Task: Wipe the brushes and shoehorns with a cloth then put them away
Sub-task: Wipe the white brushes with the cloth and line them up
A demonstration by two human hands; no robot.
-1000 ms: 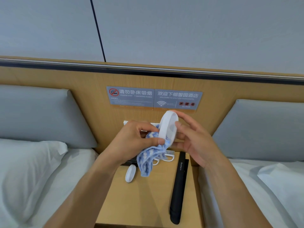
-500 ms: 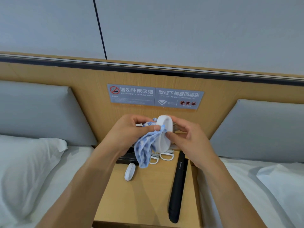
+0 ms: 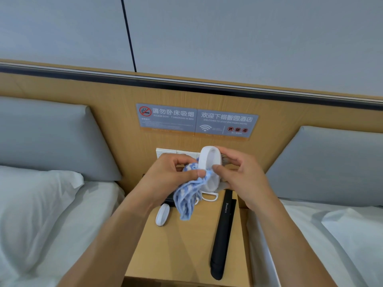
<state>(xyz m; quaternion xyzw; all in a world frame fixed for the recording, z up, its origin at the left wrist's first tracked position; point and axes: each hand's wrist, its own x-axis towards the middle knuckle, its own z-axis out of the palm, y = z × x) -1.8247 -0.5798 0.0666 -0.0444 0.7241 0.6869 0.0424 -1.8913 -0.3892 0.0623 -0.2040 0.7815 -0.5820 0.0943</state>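
Note:
Above the wooden nightstand (image 3: pixel 186 251) my right hand (image 3: pixel 242 179) holds a white oval brush (image 3: pixel 210 168) upright, its back facing me and dark bristles showing behind it. My left hand (image 3: pixel 167 177) pinches a blue-and-white cloth (image 3: pixel 187 195) against the brush's left edge; the cloth's tail hangs down. A smaller white brush (image 3: pixel 162 215) lies on the nightstand at the left. A long black shoehorn (image 3: pixel 222 237) lies along the right side. White loop-handled brushes (image 3: pixel 209 196) sit at the back, partly hidden by the cloth and hands.
Beds with white sheets flank the nightstand, a white pillow (image 3: pixel 31 204) to the left. Grey padded headboards (image 3: pixel 331 164) and a wooden wall panel with grey signs (image 3: pixel 196 121) stand behind. A white switch plate (image 3: pixel 167 152) is just behind my hands.
The brush has turned in my right hand so its back faces me more squarely, and my left hand has slid the cloth along its left edge. Items on the nightstand stayed put.

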